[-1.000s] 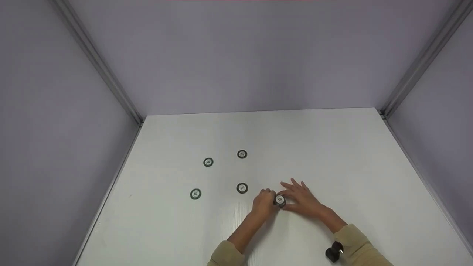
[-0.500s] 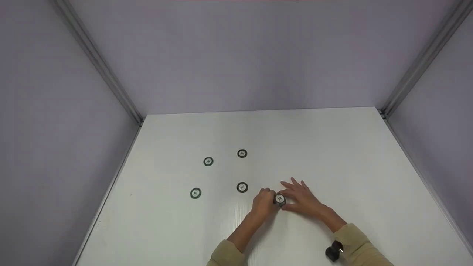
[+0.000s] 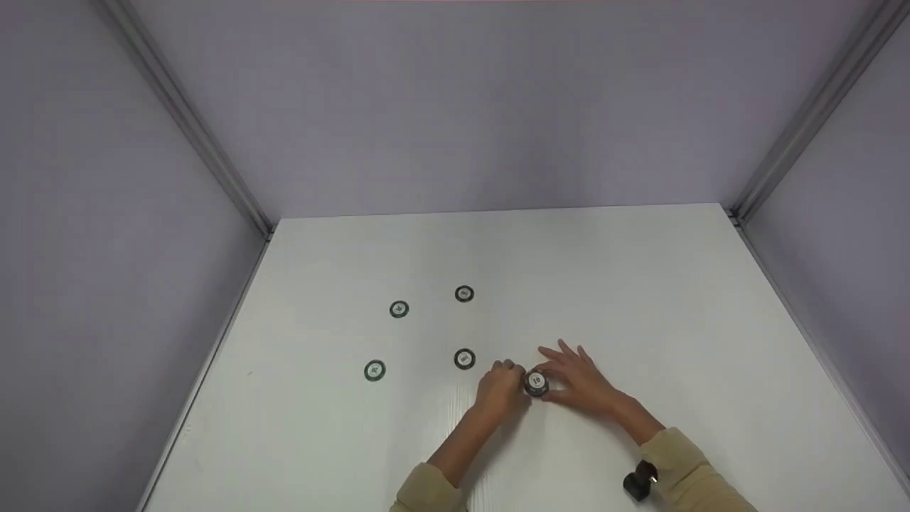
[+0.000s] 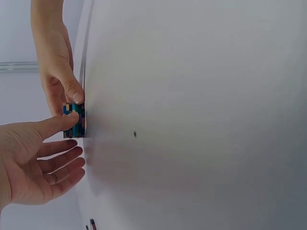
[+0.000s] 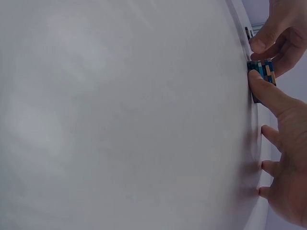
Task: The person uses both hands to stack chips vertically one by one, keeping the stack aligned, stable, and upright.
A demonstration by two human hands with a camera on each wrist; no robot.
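Hands meet over a short stack of poker chips (image 3: 536, 382) on the white table (image 3: 640, 299), the left hand (image 3: 501, 391) and right hand (image 3: 583, 384) pinching its sides, four single chips (image 3: 464, 359) lying apart. Left wrist view: thumbs (image 4: 62, 123) press the striped stack (image 4: 75, 120). Right wrist view: the stack (image 5: 261, 72) looks light, rigid, liable to slide apart; best gripped by its edges.

Head view: high, facing forward and down over the white tabletop (image 3: 640, 299). Wrist views: close, table-level, opposite sides; all share the striped stack of round chips (image 4: 74, 120) between fingertips.
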